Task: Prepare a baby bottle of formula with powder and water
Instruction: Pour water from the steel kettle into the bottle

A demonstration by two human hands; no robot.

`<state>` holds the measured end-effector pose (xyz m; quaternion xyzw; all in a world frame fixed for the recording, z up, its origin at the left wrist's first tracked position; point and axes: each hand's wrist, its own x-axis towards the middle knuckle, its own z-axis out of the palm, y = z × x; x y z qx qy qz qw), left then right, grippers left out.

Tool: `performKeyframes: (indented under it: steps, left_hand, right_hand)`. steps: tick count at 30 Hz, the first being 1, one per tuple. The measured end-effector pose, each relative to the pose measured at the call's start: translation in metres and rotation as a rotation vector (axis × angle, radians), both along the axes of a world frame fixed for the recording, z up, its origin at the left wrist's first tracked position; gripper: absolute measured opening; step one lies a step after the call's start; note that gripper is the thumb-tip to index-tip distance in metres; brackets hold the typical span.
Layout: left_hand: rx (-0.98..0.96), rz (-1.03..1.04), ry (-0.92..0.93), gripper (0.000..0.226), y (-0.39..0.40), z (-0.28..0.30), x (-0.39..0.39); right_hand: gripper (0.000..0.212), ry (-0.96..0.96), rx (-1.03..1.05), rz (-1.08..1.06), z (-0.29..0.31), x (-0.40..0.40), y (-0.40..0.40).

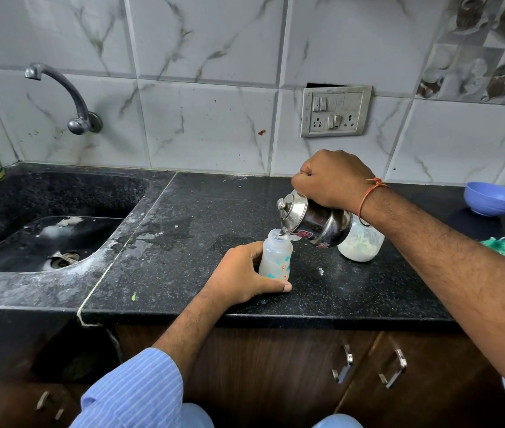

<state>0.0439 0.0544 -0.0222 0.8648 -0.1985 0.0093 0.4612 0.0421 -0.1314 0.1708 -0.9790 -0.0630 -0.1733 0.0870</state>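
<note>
Steel kettle, clenched in the right hand, pours at frame centre into the open, cloudy baby bottle gripped by the left hand; capping and mixing apparently remain.

A black speckled bench is seen below white grey-veined tiles. The translucent bottle is printed teal and orange; the kettle is silver, the bowl blue, the sleeve blue-striped.

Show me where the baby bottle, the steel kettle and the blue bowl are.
baby bottle [276, 257]: head view, on its printed body.
steel kettle [322, 222]: head view, on its shiny side.
blue bowl [492, 200]: head view, on its outer wall.
</note>
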Motion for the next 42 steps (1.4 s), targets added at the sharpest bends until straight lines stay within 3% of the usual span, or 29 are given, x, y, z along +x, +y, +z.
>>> performKeyframes:
  steps: [33,42]
  left_hand:
    - [-0.028,-0.010,0.014,0.073,0.0007,-0.0055,0.0050]
    - [-0.015,0.003,-0.001,0.064,-0.0002,-0.0030,0.0025]
  right_hand:
    - [0.037,-0.003,-0.011,0.004,-0.0011,0.0030,0.0020]
    - [0.035,-0.003,-0.018,-0.004,-0.0015,0.0039,0.0020]
